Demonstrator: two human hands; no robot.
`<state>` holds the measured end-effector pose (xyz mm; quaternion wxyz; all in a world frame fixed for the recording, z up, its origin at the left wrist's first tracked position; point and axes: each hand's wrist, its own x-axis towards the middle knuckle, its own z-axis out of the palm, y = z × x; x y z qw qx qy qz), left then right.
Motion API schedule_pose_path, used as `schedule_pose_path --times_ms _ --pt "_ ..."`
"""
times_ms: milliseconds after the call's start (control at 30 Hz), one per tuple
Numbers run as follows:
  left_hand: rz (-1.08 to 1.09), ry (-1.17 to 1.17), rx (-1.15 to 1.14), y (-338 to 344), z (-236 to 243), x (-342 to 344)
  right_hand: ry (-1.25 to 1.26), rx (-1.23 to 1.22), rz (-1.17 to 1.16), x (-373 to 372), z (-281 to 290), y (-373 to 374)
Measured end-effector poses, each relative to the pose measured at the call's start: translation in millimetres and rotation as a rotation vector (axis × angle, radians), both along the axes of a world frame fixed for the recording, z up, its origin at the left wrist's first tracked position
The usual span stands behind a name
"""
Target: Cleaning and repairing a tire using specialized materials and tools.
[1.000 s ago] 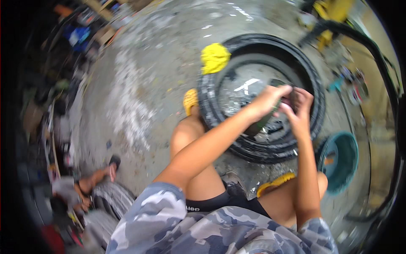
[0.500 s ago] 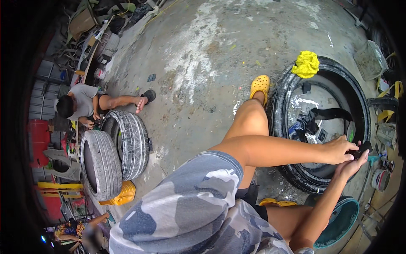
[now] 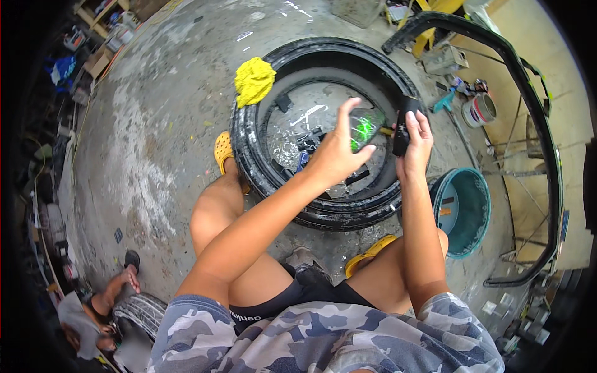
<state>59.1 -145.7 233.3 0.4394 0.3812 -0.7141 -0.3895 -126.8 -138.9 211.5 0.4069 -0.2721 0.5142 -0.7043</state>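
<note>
My left hand (image 3: 339, 146) is curled round a clear, glossy thing with bright green marks (image 3: 365, 129), thumb and forefinger on either side of it. My right hand (image 3: 415, 140) grips a short black cylinder (image 3: 402, 133) upright. A short yellowish stub (image 3: 387, 132) shows between the two; whether it joins them I cannot tell. Both hands are over a black tyre (image 3: 245, 146) lying flat on the floor. On its far left rim sits a crumpled yellow cloth (image 3: 255, 81). Small dark pieces (image 3: 308, 142) and a blue packet (image 3: 302, 163) lie inside the ring.
A teal tub (image 3: 476, 214) stands to the right of the tyre, near my knee. Beyond it are a white bucket (image 3: 479, 110), a teal-headed long-handled tool (image 3: 444, 102) and a large bent black frame (image 3: 552, 168). At lower left, a person (image 3: 81, 320) sits beside another tyre (image 3: 143, 312).
The view has swung right, bringing the tyre to the middle. My hands, close together on the black thing before, have moved apart, and the left now surrounds the green-marked clear thing.
</note>
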Motion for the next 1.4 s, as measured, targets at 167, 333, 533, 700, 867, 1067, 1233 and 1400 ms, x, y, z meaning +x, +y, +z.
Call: schedule_pose_path --times_ms 167,333,533,700,867,1067,1233,1400 --pt "-0.173 -0.004 0.590 10 -7 15 0.397 -0.012 0.151 -14 5 17" --pt "-0.438 -0.131 0.749 33 -22 26 0.923 0.066 0.244 -24 15 47" --pt "-0.406 -0.757 0.199 93 -42 23 1.107 0.175 0.487 -25 0 90" --pt "-0.542 -0.872 0.140 115 -49 24 1.068 0.288 0.479 -16 -21 143" --pt "-0.569 -0.850 0.059 117 -56 25 0.881 0.446 0.216 17 -49 198" --pt "-0.631 -0.874 0.030 122 -59 26 1.095 0.255 0.017 26 -78 209" --pt "-0.640 -0.892 0.057 122 -61 26 1.061 0.402 -0.003 33 -70 214" --pt "-0.611 -0.911 -0.011 121 -62 24 1.038 0.358 -0.007 31 -73 209"
